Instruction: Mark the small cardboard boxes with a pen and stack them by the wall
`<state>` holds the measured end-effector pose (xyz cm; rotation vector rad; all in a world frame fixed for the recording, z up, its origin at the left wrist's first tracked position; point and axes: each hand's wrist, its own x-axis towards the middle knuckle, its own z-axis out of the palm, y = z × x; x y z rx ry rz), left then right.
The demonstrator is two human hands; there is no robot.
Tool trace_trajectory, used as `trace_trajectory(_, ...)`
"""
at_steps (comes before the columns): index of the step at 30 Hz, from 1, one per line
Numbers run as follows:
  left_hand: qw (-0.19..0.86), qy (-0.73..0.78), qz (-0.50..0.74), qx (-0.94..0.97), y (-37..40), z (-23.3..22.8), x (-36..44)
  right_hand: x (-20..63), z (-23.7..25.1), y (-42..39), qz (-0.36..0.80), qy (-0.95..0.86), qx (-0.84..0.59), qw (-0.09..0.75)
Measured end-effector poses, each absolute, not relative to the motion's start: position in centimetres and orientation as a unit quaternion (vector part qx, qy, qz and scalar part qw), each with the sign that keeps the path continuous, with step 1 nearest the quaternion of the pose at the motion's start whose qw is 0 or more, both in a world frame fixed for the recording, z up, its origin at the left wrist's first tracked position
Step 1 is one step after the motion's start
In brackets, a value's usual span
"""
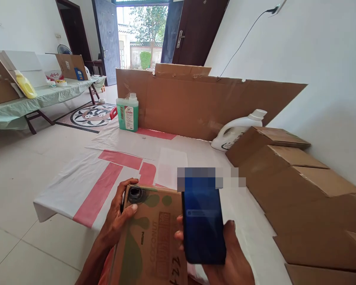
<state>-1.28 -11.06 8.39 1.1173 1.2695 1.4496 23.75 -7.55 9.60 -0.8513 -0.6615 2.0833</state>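
My left hand (117, 219) grips the left edge of a brown cardboard box (150, 241) printed with "COCONUT" and green blobs, thumb resting on its top face. The box lies at the near edge of a table covered with a white and pink sheet (106, 170). My right hand (231, 257) holds a dark blue phone (203, 221) upright over the box's right side, its screen facing me.
Several folded brown cartons (299, 186) line the table's right side by the wall. A white jug (237, 130) and a green bottle (127, 113) stand before an upright cardboard sheet (195, 103). Another table (47, 97) with a yellow jug (25, 85) stands at far left.
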Motion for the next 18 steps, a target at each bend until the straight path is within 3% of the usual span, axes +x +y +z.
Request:
trace_trajectory(4,0.472,0.498,0.604,0.406,-10.2,8.1,-1.5,27.2,5.7,-1.6,0.565,-0.321,-0.539,0.537)
trace_trajectory(7,0.491,0.489,0.599,0.401,-8.9,7.2,-1.7,29.1,2.2,2.4,0.46,-0.373,-0.619,0.516)
trace_trajectory(18,0.547,0.475,0.594,0.349,-5.7,4.6,-1.2,32.5,-4.3,6.8,0.308,-0.471,-0.744,0.361)
